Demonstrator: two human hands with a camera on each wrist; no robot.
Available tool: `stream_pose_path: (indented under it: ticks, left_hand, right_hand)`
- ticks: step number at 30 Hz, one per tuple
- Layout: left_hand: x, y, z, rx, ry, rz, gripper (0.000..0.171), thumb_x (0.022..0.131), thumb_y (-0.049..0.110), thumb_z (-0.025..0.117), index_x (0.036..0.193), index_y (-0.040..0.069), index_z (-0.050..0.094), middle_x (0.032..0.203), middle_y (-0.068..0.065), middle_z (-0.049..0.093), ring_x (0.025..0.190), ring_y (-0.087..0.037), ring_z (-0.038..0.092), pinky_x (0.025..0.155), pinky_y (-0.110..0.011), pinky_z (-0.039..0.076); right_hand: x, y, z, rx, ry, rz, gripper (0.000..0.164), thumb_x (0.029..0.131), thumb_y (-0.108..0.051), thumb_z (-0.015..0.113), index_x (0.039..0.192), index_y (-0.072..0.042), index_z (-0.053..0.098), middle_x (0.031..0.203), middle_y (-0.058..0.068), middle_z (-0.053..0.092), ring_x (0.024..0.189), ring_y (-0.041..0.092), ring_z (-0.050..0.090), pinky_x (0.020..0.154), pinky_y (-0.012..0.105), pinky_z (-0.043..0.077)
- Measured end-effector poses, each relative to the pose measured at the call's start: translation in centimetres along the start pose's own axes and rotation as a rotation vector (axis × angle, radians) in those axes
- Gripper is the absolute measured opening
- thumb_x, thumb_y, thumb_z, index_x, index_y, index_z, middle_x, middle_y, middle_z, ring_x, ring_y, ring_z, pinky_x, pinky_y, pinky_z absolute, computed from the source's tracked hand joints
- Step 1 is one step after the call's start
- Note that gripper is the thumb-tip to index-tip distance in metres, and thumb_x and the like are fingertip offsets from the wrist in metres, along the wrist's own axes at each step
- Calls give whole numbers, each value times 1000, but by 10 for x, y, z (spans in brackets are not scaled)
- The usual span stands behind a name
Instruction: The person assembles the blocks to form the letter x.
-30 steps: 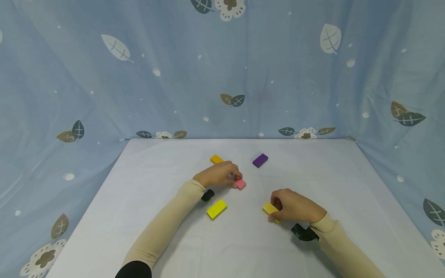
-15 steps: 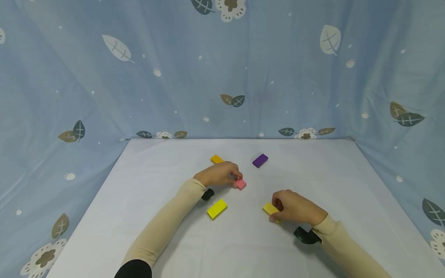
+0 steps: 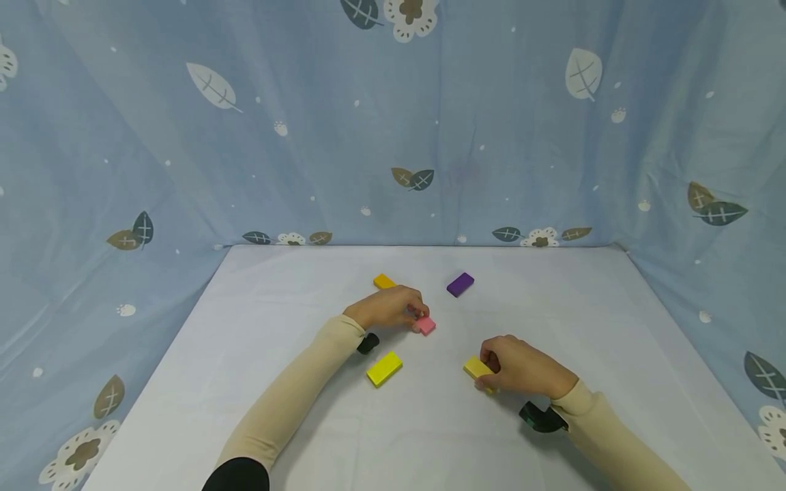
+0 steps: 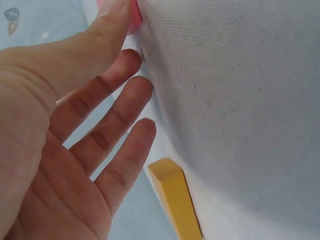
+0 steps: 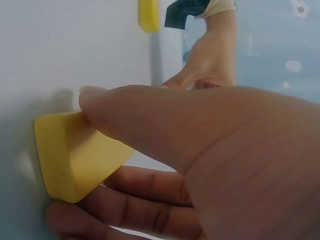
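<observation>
In the head view my left hand point(image 3: 388, 308) pinches a small pink block point(image 3: 426, 326) lying on the white table. The left wrist view shows the thumb against that block; the other three visible fingers extend loosely. My right hand point(image 3: 527, 367) holds a pale yellow block point(image 3: 475, 367) by its sides, thumb on the near side. The right wrist view shows the pale yellow block point(image 5: 57, 157) between thumb and fingers, at the table surface. Just behind the left hand lies an orange-yellow block point(image 3: 383, 281), partly covered by that hand.
A bright yellow block point(image 3: 384, 369) lies nearer to me, between the two hands. Farther back rests a purple block point(image 3: 460, 284). A blue patterned curtain point(image 3: 491, 136) stands behind the white table point(image 3: 393, 436). A dark device point(image 3: 543, 417) is strapped at the right wrist.
My right hand has shifted very slightly to the right, still on the pale yellow block. The left hand and the blocks stay put; the head view has tilted a little.
</observation>
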State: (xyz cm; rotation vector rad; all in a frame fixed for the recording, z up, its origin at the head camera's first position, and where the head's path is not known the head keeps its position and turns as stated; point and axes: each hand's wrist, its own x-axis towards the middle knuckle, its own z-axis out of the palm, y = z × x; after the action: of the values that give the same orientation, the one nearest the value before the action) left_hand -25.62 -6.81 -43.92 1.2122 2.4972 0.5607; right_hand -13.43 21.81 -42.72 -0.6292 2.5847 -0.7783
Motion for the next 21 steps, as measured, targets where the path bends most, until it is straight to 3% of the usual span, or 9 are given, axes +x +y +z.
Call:
stream_pose_path:
  ticks: [21]
  left_hand:
    - [-1,2,-1,-12,-6,-15,30,94,20,77,123,14,76,113,3,72,107,-14,65,101,-30,53]
  right_hand:
    - [9,-2,0,-11,13,-3,28,83,-24,87,91,-7,67,73,-4,56,64,7,51,57,22,45]
